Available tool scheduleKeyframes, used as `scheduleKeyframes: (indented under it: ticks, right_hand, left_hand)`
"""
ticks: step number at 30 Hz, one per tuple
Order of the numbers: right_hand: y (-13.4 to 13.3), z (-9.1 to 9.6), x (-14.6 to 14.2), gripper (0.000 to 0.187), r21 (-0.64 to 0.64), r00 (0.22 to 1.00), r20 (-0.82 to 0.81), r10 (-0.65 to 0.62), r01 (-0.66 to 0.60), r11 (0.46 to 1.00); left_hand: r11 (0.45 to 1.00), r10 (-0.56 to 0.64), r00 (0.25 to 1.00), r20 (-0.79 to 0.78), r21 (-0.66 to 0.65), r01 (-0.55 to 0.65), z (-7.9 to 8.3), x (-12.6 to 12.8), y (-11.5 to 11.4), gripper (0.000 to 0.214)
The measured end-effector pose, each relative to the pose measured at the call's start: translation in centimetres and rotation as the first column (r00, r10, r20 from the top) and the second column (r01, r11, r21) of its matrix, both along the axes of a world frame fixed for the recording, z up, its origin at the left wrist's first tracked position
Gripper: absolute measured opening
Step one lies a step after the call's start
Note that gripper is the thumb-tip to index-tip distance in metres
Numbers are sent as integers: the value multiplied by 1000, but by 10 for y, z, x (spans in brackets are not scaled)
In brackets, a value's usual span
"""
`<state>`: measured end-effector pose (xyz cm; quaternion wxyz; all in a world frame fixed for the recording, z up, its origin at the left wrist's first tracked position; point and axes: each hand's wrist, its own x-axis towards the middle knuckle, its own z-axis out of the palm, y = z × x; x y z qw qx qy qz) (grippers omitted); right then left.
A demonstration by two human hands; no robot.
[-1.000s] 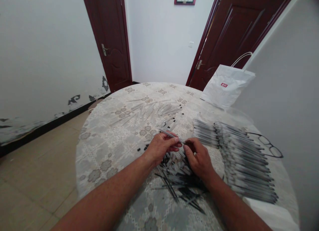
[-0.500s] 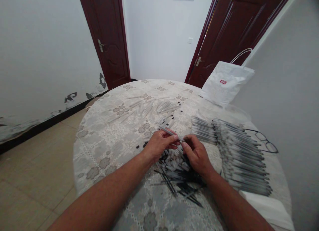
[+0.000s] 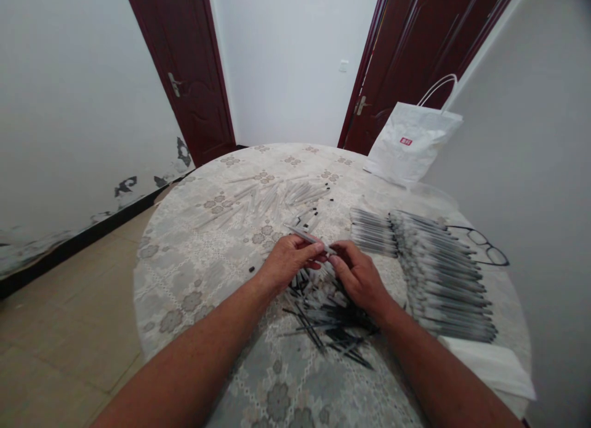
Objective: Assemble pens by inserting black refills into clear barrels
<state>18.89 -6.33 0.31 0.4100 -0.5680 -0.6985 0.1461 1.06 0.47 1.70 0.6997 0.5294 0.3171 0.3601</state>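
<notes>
A slim, pale pen (image 3: pixel 302 233) slants between both hands above the table. My left hand (image 3: pixel 292 258) is closed around its middle, the far tip sticking out up and to the left. At the pen's near end, my right hand (image 3: pixel 353 269) pinches with thumb and fingers; the very end is hidden by them. Directly below lies a loose heap of black refills (image 3: pixel 335 320) mixed with clear pen parts. Beyond my hands, clear pen barrels (image 3: pixel 277 200) are spread about. Small black plugs (image 3: pixel 252 269) are scattered near my left hand.
Stacked pens (image 3: pixel 450 286) lie in rows on the right, beside a smaller row of pens (image 3: pixel 373 231). Glasses (image 3: pixel 487 248), a white paper bag (image 3: pixel 413 141) and a folded white item (image 3: pixel 489 363) sit along the right side. A patterned tablecloth (image 3: pixel 184 348) covers the round table.
My camera view has tilted and shifted slightly. Both hands keep hold of the pen, and my right fingers have moved slightly closer to the left hand along it.
</notes>
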Motion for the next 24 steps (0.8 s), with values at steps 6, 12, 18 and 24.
scheduleKeyframes:
  ticks: [6,12,18,24]
  right_hand:
    - [5,4,16,25,203,975,198,-104,64,977]
    - [14,-1,49,31,293,895,270,-356,276,916]
    - [16,-3,56,31,311,848,321,-421,325,893]
    - [19,-8,59,30,353,848,313,-427,313,882]
  left_hand:
    - [954,64,977,-203,299,0,0,-6,7,27]
    - [786,285,864,-415,616,37,-6,-9,14,21]
    - [638,358,725,-588,722,270,-5,8,20,27]
    - [550,447,506,-738,673,494,-2,45,38,33]
